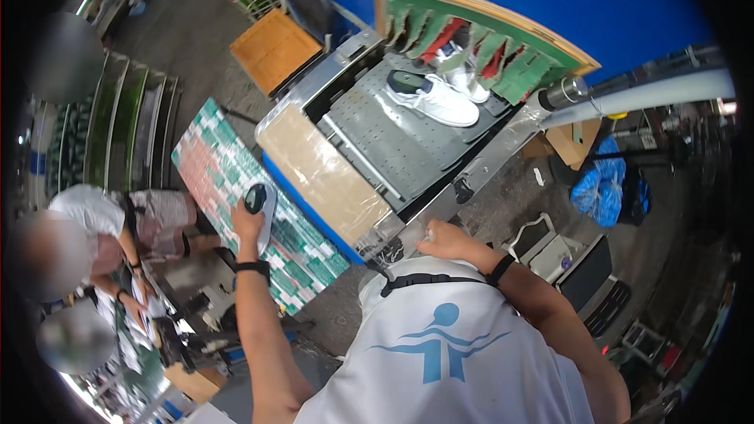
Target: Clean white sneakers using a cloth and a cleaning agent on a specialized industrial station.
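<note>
My left hand [248, 224] is closed on a white sneaker [268, 220] with a dark green inside, held over a board covered in green, white and red strips [228, 165]. My fingers hide part of the shoe. At the near metal corner of a conveyor, my right hand [446, 240] has its fingers curled together; what lies in them, if anything, is too small to make out. On the grey perforated conveyor belt [369, 141] lies another white sneaker [448, 104], well beyond both hands. A further white shoe [473, 85] sits partly beneath hanging green and red flaps [503, 71].
A cardboard-covered ledge [322, 177] edges the belt's near end. Beyond the belt stands a wood-framed green hood [487, 12]. An orange-brown box [275, 51] is at the far left, blue plastic bags [601, 184] at the right. Another person [102, 228] works at the left.
</note>
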{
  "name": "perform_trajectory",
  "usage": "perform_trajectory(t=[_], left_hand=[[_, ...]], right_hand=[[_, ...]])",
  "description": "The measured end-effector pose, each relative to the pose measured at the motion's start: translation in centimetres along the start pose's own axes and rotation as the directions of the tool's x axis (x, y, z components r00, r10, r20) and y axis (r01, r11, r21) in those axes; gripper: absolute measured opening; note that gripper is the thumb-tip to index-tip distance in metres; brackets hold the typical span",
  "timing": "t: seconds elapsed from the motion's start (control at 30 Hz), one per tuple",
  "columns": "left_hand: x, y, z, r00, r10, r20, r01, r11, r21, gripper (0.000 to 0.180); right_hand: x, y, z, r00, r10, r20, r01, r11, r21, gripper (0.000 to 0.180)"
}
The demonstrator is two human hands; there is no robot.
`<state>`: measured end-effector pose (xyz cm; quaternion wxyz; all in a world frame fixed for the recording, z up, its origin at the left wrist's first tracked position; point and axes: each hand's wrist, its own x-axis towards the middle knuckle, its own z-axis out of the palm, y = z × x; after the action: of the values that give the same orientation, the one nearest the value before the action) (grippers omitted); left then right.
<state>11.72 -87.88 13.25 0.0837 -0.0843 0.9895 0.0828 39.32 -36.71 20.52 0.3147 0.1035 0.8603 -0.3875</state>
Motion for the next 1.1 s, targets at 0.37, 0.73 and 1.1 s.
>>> perform_trajectory(t=[0.37, 0.73, 1.1], left_hand=[[-9.2, 57.7, 11.4, 0.883, -0.048, 0.467, 0.460, 0.279, -0.843, 0.134], [0.2, 47.8, 8.5, 0.899, 0.255, 0.356, 0.316, 0.186, -0.930, 0.045], [-21.1, 29.8, -2.8, 0.984, 0.029, 0.177, 0.155, 0.359, -0.921, 0.085]], right_hand=[[-3.1, 4.8, -5.4, 0.998, 0.052, -0.039, -0.039, 0.958, 0.283, 0.065], [-5.8, 5.6, -10.8, 0.938, 0.224, -0.264, 0.012, 0.741, 0.672, 0.029], [3.0, -5.1, -5.0, 0.957, -0.168, -0.238, 0.261, 0.857, 0.445, 0.040]])
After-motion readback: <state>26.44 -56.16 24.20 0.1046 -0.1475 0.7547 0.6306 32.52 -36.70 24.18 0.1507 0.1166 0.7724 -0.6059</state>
